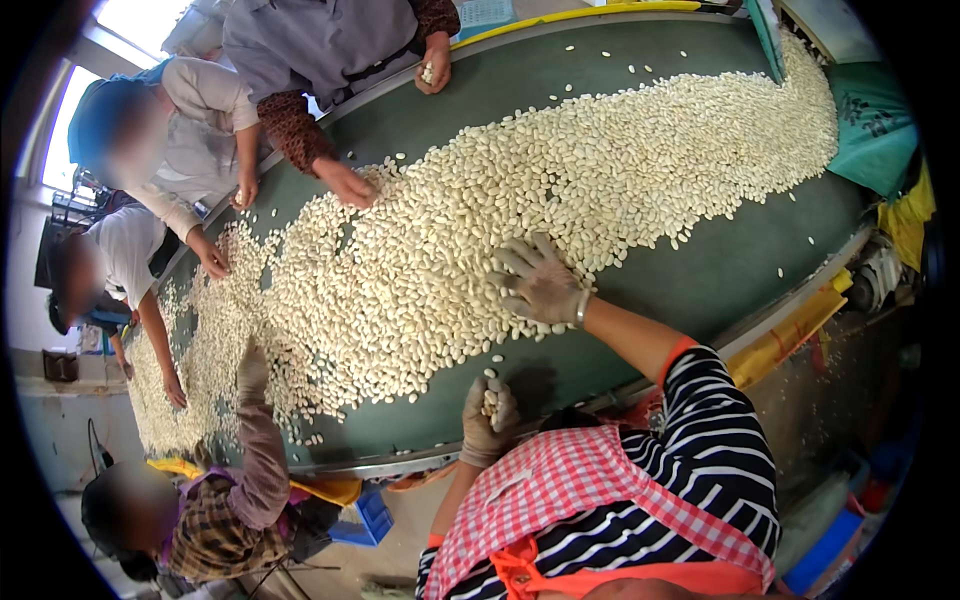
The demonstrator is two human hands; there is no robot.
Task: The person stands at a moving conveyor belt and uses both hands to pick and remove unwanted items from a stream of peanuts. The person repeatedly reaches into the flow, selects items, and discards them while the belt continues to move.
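A long spread of large white beans (420, 270) lies on the dark green belt (700, 275). My right hand (545, 285), in a thin pale glove, rests on the near side of the beans with its fingers spread. By the belt's near edge, my left hand (487, 425), also gloved, curls upward around a small cluster of white beans (490, 403). Just past its fingertips, one or two loose beans (497, 358) sit on the green surface.
Across the belt, a co-worker's hand (345, 184) reaches into the beans. More co-workers' hands (210, 258) work farther left, and a gloved hand (252, 375) reaches in from the near left. A green sheet (870, 130) hangs at the right end. A blue crate (368, 520) stands below the near edge.
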